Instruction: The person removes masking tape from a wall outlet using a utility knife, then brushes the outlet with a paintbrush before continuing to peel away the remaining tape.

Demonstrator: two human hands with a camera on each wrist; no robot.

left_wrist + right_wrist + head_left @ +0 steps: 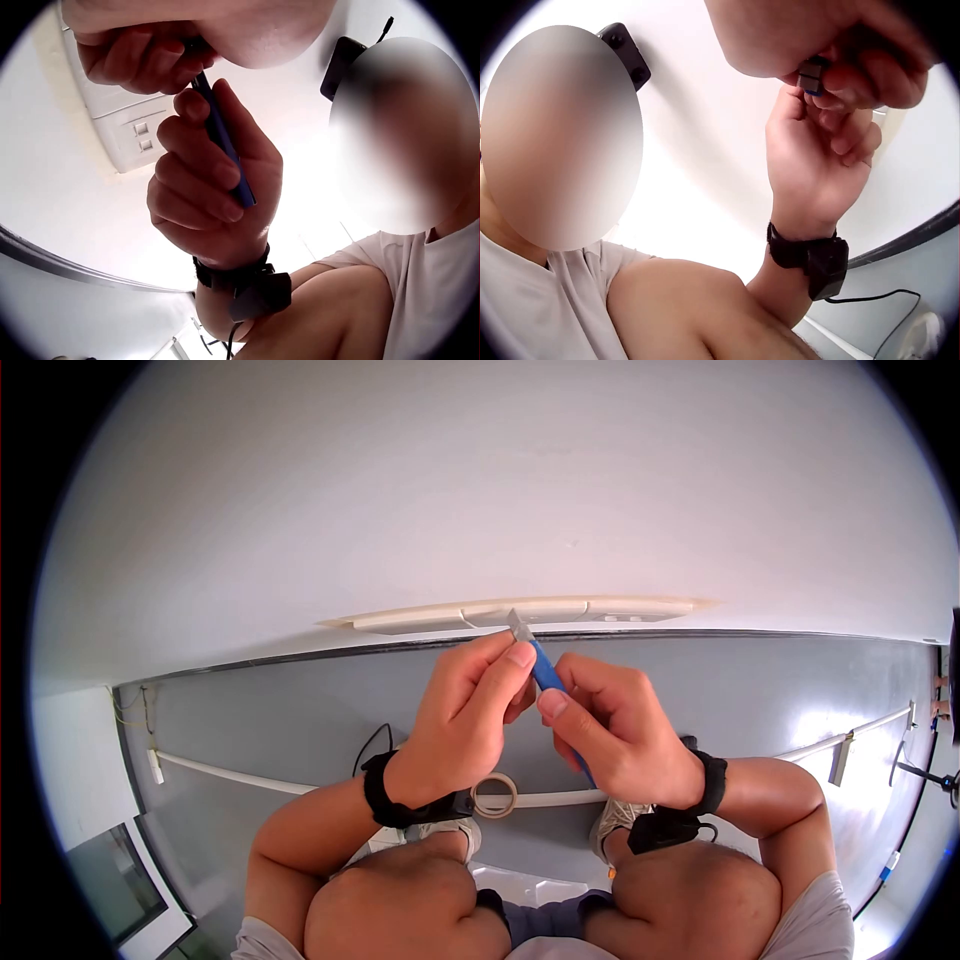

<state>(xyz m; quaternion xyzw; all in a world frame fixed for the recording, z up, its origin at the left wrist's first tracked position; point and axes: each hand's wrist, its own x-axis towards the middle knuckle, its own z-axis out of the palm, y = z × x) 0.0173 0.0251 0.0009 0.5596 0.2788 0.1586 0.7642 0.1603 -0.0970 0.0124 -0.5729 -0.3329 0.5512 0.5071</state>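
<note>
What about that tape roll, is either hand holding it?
No, in the head view the left hand and right hand hold the blue cutter, while the tape roll shows apart from both.

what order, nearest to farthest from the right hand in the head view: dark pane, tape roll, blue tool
1. Blue tool: held in the right hand.
2. Tape roll: left of that hand and lower in the picture.
3. Dark pane: far off, at lower left.

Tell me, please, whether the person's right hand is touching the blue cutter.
Touching. The left wrist view shows it plainly: the right hand holds the blue cutter, its fingers curled against the handle.
</note>
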